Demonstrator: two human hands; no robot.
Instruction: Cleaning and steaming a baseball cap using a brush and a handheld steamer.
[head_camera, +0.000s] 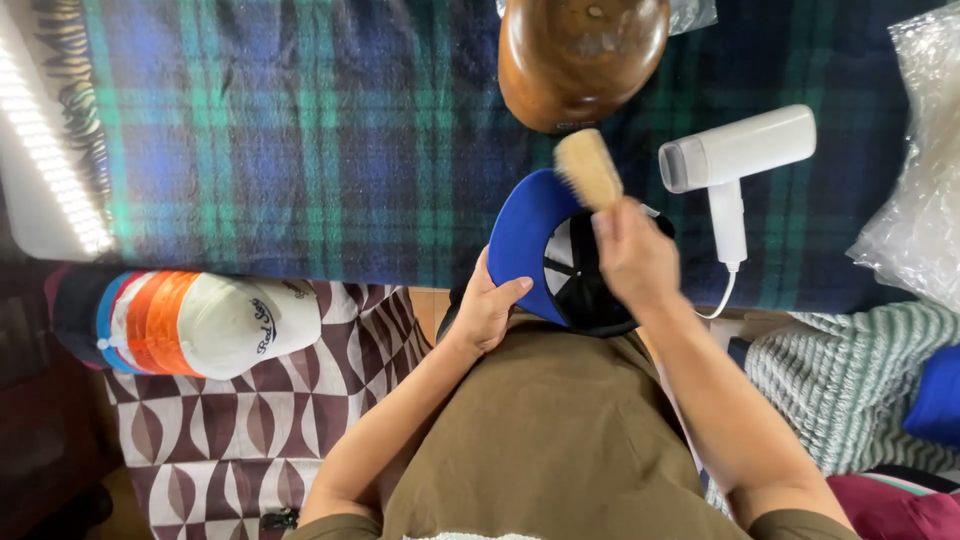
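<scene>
The right hand, just right of frame centre, is closed around the handle of a small brush w/ pale tan bristles; the head sticks up past the knuckles and looks slightly blurred. The left hand, centre frame, is wrapped on the edge of a cap, thumb lying along the blue brim, fingers tucked under it.

The cap sits between both hands, close to the person's chest, above the olive-brown shirt at bottom centre. It's turned inside out toward the camera: bright blue brim at left, black crown w/ a white inner panel and dark seam tape at right. Brush head hovers over the brim/crown join; contact can't be told. Judging by that, brushing looks underway, not finished. How much of the cap has been covered can't be read, as no visible dust or clean/dirty line shows.

Outward: a counter draped in blue-green plaid cloth fills the upper frame. On it, a rounded wooden hat block at top centre and a white handheld steamer upper right, cord trailing down. A second cap, white w/ orange and blue stripes, lies at left on a brown-white patterned fabric. Clear plastic wrap at far right edge.
</scene>
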